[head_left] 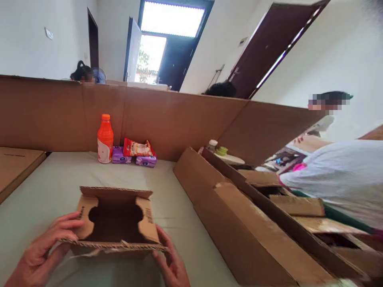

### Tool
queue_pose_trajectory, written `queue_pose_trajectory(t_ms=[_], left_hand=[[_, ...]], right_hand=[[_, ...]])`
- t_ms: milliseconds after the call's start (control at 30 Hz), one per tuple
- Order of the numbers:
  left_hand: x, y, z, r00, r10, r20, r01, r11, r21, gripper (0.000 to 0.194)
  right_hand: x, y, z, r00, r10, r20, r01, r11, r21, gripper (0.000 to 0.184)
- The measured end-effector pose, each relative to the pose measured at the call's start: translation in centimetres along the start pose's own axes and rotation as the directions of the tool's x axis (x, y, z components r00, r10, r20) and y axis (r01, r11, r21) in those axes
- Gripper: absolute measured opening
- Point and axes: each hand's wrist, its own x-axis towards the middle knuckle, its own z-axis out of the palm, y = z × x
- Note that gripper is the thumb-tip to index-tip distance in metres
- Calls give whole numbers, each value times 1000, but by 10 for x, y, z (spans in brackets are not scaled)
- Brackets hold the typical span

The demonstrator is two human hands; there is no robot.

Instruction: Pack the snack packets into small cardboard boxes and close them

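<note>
Left hand (48,248): mine, bare, reaching in from the lower left, closed in a grip.
Left fingers (69,224): stretched forward and inward, my left thumb (60,256) beneath them.
Right hand (173,261): also bare and gripping, rising from the bottom edge.
Right thumb (160,261): angled inward, towards my other hand.
Forearms: out of my view.

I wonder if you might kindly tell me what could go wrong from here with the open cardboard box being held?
The cardboard box has a ragged near edge, which might tear further if the left hand or right hand pulls hard on it.

The red packet lies on top of the purple packs, so a knock could make it slide off.

The orange bottle stands upright beside them and might topple if bumped.
</note>
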Motion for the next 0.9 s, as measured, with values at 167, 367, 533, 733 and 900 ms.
queue_pose_trajectory(t_ms=[167, 367, 533, 733, 900], left_hand=[[-3, 31, 24, 966, 132, 221, -107, 987, -122, 28], [-14, 43, 41, 982, -190, -6, 189, 978, -90, 18], [-22, 35, 55, 928, -352, -124, 326, 927, -187, 44], [-27, -6, 68, 858, -512, 50, 493, 790, -365, 123], [-28, -45, 73, 881, -458, 122, 463, 774, -432, 135]], right_hand=[[-17, -14, -29, 995, 102, -2, -101, 986, 130, 63], [-35, 6, -28, 993, 115, -25, -112, 989, 92, 54], [-38, 16, -10, 998, 53, -40, -50, 996, 74, 55], [-9, -2, -37, 971, -100, 217, 126, 986, -111, 44], [79, -53, -70, 956, -197, 219, 289, 765, -576, 39]])
